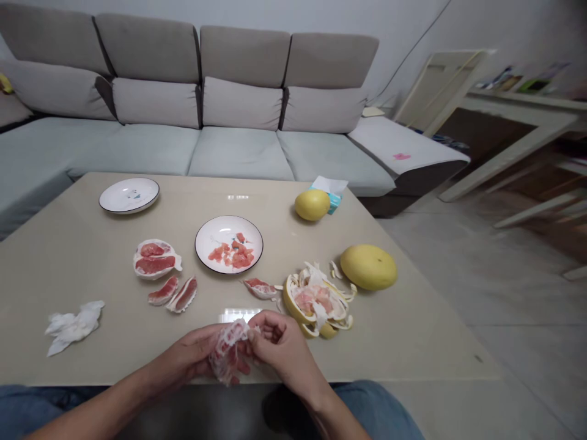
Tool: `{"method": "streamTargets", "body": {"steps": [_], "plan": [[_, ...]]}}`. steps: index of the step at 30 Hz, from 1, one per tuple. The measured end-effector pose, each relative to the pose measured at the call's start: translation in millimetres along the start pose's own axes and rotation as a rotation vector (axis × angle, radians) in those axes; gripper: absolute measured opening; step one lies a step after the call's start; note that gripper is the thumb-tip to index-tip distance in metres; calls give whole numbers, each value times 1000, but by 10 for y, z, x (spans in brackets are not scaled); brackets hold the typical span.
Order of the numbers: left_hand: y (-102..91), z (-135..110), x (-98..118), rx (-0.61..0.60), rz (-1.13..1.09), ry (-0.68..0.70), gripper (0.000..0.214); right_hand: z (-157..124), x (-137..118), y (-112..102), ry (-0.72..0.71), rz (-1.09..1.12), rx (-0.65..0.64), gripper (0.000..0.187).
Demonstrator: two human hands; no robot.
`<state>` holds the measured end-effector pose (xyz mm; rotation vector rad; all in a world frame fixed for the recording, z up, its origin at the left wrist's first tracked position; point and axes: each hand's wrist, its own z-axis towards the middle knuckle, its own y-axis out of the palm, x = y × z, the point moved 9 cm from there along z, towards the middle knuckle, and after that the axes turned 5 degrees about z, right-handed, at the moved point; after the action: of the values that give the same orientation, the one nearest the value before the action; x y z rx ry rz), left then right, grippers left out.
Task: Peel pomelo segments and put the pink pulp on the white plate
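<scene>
A: While both hands are in view, what's being held?
B: Pomelo segment (228,353), membrane torn, is pinched close by the fingers (271,325) of left hand (197,353) and right hand (287,354), just over the table (403,348) near edge.

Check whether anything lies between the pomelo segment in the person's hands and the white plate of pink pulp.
Nothing visible lies between the pomelo segment, held by the left hand and right hand, and the white plate. A scrap of pulp and membrane lies just right of that line.
</scene>
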<state>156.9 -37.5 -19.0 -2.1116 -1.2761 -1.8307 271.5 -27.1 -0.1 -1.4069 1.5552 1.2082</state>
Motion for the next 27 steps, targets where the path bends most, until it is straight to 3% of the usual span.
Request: {"method": "streamTargets", "body": {"steps": [5, 8, 13, 15, 19, 21, 27], "plan": [[-92, 44, -45, 142, 13, 76, 41, -45, -83, 10, -110, -169, 36, 16], [-104, 21, -34, 190, -35, 29, 35, -72, -169, -21, -187, -275, 83, 12], [-123, -41, 43, 215, -130, -20, 50, -67, -311, -181, -259, -397, 113, 15], [-123, -42, 66, 206, -154, -12, 54, -71, -431, -329, -353, -509, 156, 17], [-138, -22, 13, 200, -257, -23, 51, -175, -732, -824, -597, -842, 481, 22], [-168, -10, -22, 217, -310, -26, 46, -174, -767, -1032, -590, -979, 569, 24], [-228, 4, -24, 253, -453, 13, 38, -105, -656, -1413, -343, -1142, 628, 24]]}}
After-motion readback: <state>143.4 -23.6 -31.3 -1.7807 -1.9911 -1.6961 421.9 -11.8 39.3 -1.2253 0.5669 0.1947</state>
